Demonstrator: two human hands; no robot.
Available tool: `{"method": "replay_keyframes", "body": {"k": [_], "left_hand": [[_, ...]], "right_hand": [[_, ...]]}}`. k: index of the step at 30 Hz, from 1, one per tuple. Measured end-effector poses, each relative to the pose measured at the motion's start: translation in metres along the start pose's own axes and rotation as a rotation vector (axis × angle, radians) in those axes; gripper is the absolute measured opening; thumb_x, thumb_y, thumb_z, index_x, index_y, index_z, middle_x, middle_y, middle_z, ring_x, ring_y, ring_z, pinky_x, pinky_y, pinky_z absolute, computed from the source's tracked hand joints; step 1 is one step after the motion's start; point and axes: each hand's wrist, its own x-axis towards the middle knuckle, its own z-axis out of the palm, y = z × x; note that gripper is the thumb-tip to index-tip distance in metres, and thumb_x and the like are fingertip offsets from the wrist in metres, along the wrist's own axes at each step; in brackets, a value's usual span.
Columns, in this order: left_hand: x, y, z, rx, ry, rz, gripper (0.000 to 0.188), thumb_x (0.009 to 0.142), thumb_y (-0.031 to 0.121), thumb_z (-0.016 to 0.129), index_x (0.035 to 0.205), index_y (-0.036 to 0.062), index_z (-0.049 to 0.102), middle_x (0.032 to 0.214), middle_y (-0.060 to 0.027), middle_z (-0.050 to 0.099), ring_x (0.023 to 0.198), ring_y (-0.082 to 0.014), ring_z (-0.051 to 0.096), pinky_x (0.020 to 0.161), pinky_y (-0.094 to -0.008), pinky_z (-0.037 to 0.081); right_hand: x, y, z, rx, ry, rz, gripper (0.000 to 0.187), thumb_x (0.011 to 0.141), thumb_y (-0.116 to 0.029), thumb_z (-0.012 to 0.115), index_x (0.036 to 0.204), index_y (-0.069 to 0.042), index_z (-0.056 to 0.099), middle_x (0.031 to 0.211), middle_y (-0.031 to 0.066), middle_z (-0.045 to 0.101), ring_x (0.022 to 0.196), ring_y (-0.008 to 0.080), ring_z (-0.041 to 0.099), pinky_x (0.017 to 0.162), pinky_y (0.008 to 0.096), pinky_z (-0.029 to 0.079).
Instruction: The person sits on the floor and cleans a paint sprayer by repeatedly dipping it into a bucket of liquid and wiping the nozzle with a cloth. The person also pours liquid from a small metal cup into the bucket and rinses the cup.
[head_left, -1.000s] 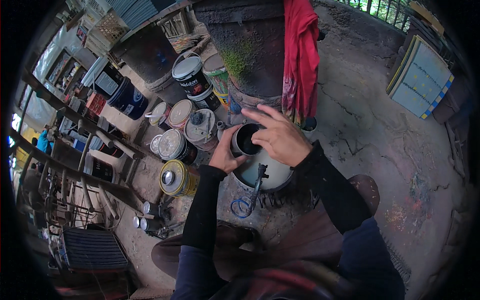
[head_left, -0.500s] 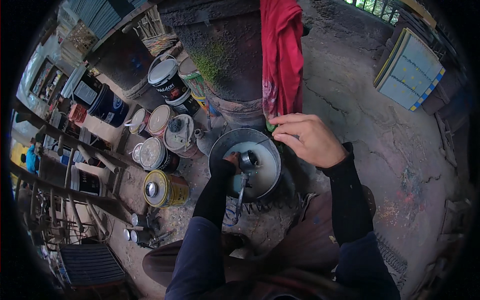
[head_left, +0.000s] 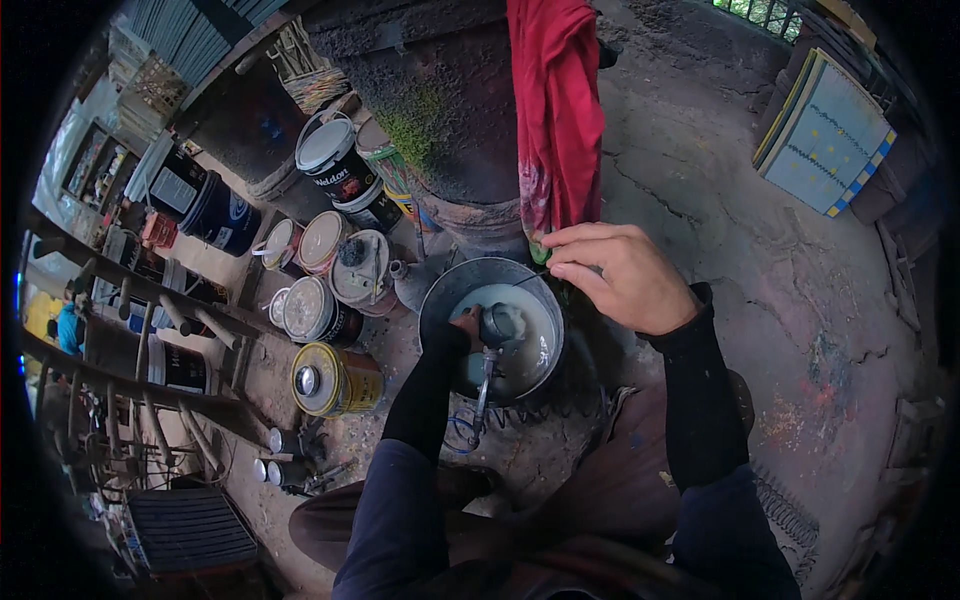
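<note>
A metal basin (head_left: 556,345) of milky liquid (head_left: 535,325) stands on the floor in front of me. Over it, my left hand (head_left: 466,322) is closed around the side of a spray gun's metal cup (head_left: 498,328); the fingers are partly hidden. The spray gun (head_left: 485,385) extends toward me across the basin's near rim. To the right, my right hand (head_left: 632,278) has thumb and fingers pinched together on a thin dark rod (head_left: 530,277), which slants over the basin's far right side. Its tip is too small to make out.
A large dark mossy pot (head_left: 430,130) with a red cloth (head_left: 556,110) rises beyond the basin. Paint buckets (head_left: 338,380) crowd the left, beside a wooden rack (head_left: 150,290). A blue hose (head_left: 460,430) coils at the near rim. A painted panel (head_left: 830,135) leans far right.
The cup in my left hand has turned slightly, and its inside looks paler. My right hand stays nearly in place with the rod. The view has shifted a little.
</note>
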Motion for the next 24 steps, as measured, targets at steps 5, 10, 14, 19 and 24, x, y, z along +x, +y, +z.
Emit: {"method": "replay_keyframes", "body": {"k": [5,10,14,19,24], "left_hand": [[-0.034,0.037,-0.068,0.04,-0.075,-0.018,0.102,0.065,0.036,0.079,0.141,-0.0047,0.025,0.143,-0.0252,0.036,0.134,-0.0363,0.036,0.109,-0.0374,0.034],[-0.047,0.017,-0.069,0.055,0.169,0.166,0.101,0.061,0.023,0.079,0.143,0.0048,0.023,0.14,-0.0256,0.037,0.123,-0.0398,0.046,0.102,-0.0407,0.042],[-0.062,0.028,-0.085,0.055,0.227,0.192,0.095,0.062,0.021,0.078,0.141,0.0056,0.027,0.133,-0.0217,0.042,0.122,-0.0385,0.047,0.101,-0.0411,0.043],[-0.092,0.071,-0.124,0.019,0.209,0.152,0.086,0.062,0.018,0.076,0.138,0.0121,0.036,0.125,-0.0166,0.046,0.117,-0.0392,0.049,0.097,-0.0434,0.045],[-0.102,0.074,-0.124,0.235,0.319,0.163,0.08,0.062,0.017,0.074,0.135,0.0217,0.043,0.126,-0.0139,0.046,0.113,-0.0382,0.048,0.093,-0.0475,0.044]], "right_hand": [[-0.002,0.0,0.001,0.009,0.003,0.017,0.015,0.084,-0.009,0.063,0.091,0.004,0.068,0.105,0.017,0.067,0.096,0.0306,0.065,0.084,0.0358,0.051],[0.001,-0.006,0.012,0.0,-0.051,-0.017,0.017,0.085,-0.011,0.062,0.09,0.003,0.069,0.105,0.0168,0.067,0.097,0.031,0.065,0.086,0.0367,0.05],[0.001,-0.003,0.02,-0.009,-0.066,-0.017,0.018,0.085,-0.013,0.062,0.09,0.003,0.069,0.105,0.016,0.067,0.096,0.0308,0.064,0.087,0.0369,0.05],[-0.002,-0.002,0.019,-0.032,-0.068,0.0,0.018,0.085,-0.013,0.062,0.09,0.002,0.069,0.104,0.0152,0.068,0.095,0.0302,0.065,0.086,0.0369,0.05],[-0.001,0.0,0.02,-0.041,-0.065,-0.019,0.018,0.085,-0.014,0.062,0.09,0.002,0.07,0.104,0.0152,0.068,0.096,0.0302,0.065,0.086,0.0369,0.05]]}}
